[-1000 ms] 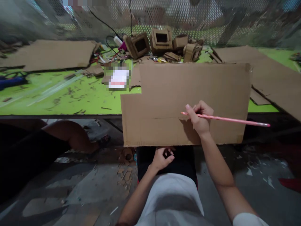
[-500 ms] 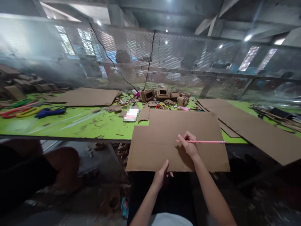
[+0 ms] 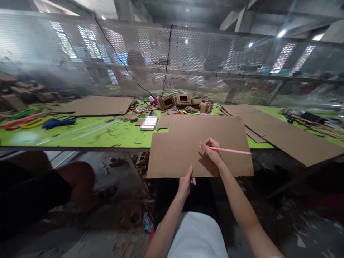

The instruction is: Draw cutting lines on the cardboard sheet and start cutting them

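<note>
A large sheet of brown cardboard [image 3: 174, 154] with a notched upper left corner lies partly on the green table and juts over its front edge toward me. My left hand [image 3: 186, 181] grips the near edge of this sheet, thumb on top and fingers underneath, partly hidden. Above the middle of the cardboard, my right hand [image 3: 212, 150] is closed around a pink pencil [image 3: 233, 150]. The pencil's tip points left, close to the surface; whether it touches cannot be made out. Its rear end reaches toward the sheet's right side.
Small cardboard boxes [image 3: 183, 99] stand behind the sheet. A blue glue gun [image 3: 57, 122] and yellow-handled scissors [image 3: 33, 123] lie left. Another cardboard sheet [image 3: 285, 132] overhangs the table [image 3: 118, 138] at right. A seated person's leg [image 3: 77, 179] is at lower left.
My view has tilted down, so the table and sheet appear higher. The pencil now slants slightly down to the right. Both hands keep their holds.
</note>
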Motion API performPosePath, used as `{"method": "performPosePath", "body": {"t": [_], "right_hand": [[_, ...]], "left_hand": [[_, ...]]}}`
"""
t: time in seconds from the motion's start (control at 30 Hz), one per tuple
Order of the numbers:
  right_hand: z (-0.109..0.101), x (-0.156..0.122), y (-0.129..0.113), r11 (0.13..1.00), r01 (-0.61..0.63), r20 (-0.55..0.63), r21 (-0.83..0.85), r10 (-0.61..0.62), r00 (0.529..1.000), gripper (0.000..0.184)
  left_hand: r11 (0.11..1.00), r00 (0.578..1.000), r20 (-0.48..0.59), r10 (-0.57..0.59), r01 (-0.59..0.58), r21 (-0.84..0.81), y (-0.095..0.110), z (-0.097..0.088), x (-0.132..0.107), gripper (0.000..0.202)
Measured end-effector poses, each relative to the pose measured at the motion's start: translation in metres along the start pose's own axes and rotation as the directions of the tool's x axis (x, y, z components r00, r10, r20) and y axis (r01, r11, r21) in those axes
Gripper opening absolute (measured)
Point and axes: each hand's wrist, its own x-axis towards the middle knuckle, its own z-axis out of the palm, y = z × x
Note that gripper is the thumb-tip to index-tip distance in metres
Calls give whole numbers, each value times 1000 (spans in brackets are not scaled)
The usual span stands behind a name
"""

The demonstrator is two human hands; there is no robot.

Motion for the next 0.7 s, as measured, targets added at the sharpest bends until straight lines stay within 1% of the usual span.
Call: {"method": "performPosePath", "body": {"t": [0.13,0.27,0.37,0.47,0.57,0.63,0.7], "right_hand": [[-1,-8,1,998,50,20,49,-51,998,39],[-4,-10,3,989,95,52,117,-102,993,47],[-3,-9,5,983,87,32,159,-93,995,48],[0,-9,1,983,75,5,169,-77,997,35],[3,-5,-6,987,70,-1,145,-70,998,21],[5,-2,-9,990,65,-8,124,-65,998,17],[8,0,-10,993,61,-37,103,-57,998,18]], "left_hand": [[1000,1000,-22,-13,13,4,-7,-6,7,21],[1000,999,-45,-15,14,-20,-11,-7,13,21],[999,998,-55,-2,0,-42,-10,-4,12,19],[998,998,-65,11,-15,-60,-10,0,10,19],[997,997,-69,20,-25,-72,-11,2,11,21],[997,998,-63,21,-26,-78,-11,4,13,23],[996,998,-54,23,-27,-82,-9,6,16,22]]}}
